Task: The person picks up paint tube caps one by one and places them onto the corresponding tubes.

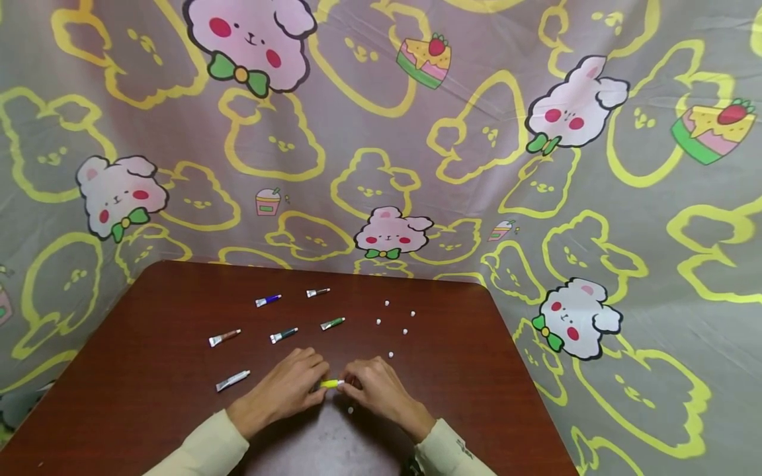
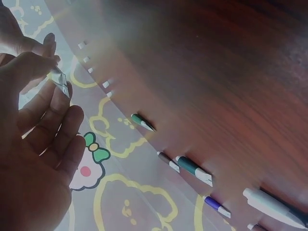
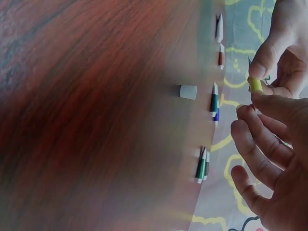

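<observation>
— Head view: where's the small yellow paint tube (image 1: 329, 383)?
— Near edge of the dark red wooden surface (image 1: 149, 370), pinched between the left hand (image 1: 284, 390) and right hand (image 1: 376, 391), which meet on it.
— Anything else?
— Six small paint tubes (image 1: 283, 334) far left, small white caps (image 1: 391, 355) far right.

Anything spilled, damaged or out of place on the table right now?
Nothing spilled or damaged. Small white caps lie scattered loose right of the paint tubes, and one cap sits apart by the right hand. Both hands, with the left hand, hold a yellow tube.
</observation>
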{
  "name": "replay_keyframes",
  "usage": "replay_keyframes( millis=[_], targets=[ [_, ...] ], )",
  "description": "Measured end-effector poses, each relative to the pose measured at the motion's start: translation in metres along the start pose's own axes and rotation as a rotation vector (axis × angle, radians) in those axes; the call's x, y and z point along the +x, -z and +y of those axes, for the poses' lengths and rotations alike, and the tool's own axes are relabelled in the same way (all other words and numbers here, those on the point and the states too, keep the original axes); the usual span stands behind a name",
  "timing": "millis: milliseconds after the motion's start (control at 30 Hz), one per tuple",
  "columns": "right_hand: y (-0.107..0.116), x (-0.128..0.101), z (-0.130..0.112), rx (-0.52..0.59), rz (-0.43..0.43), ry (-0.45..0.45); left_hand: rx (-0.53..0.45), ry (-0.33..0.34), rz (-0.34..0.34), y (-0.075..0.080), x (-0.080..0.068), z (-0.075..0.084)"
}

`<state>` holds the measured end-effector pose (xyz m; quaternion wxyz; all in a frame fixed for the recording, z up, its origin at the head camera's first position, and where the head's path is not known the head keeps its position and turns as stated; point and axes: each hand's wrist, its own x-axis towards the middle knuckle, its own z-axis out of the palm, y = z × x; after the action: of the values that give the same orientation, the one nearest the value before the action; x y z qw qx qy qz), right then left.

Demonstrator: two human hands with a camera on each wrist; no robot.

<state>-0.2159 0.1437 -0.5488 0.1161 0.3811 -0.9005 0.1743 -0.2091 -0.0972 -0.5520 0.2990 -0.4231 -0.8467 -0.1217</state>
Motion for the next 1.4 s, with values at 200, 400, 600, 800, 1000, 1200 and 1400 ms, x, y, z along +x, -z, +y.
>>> replay_keyframes(
  millis=[200, 400, 600, 800, 1000, 1200, 1400],
  targets=[
    [-0.0018, -0.0016, 0.0026, 0.032, -0.027, -0.012, 0.0, 0.003, 0.003, -0.0013, -0.0005, -0.0016],
    [-0.0027, -0.0018, 0.0044, 0.073, -0.005, -0.003, 0.0, 0.004, 0.026, -0.0027, 0.0, -0.003],
    [-0.002, 0.0007, 0.007, 0.199, 0.013, 0.027, 0.01, 0.004, 0.032, -0.0025, 0.0012, -0.0022],
    [-0.0014, 0.0009, 0.0087, 0.3, 0.009, -0.001, 0.006, 0.011, 0.023, -0.0008, 0.0024, -0.0027],
    [-0.0019, 0.0002, 0.008, 0.269, 0.025, -0.007, 0.001, 0.011, 0.021, 0.0004, 0.0019, -0.0019],
    [-0.0008, -0.0007, 0.0063, 0.224, 0.034, -0.016, 0.001, 0.028, 0.003, 0.0007, 0.0002, -0.0017],
    [0.0004, -0.0008, 0.0062, 0.235, 0.031, -0.023, -0.011, 0.026, 0.005, 0.0015, -0.0002, -0.0025]
  ],
)
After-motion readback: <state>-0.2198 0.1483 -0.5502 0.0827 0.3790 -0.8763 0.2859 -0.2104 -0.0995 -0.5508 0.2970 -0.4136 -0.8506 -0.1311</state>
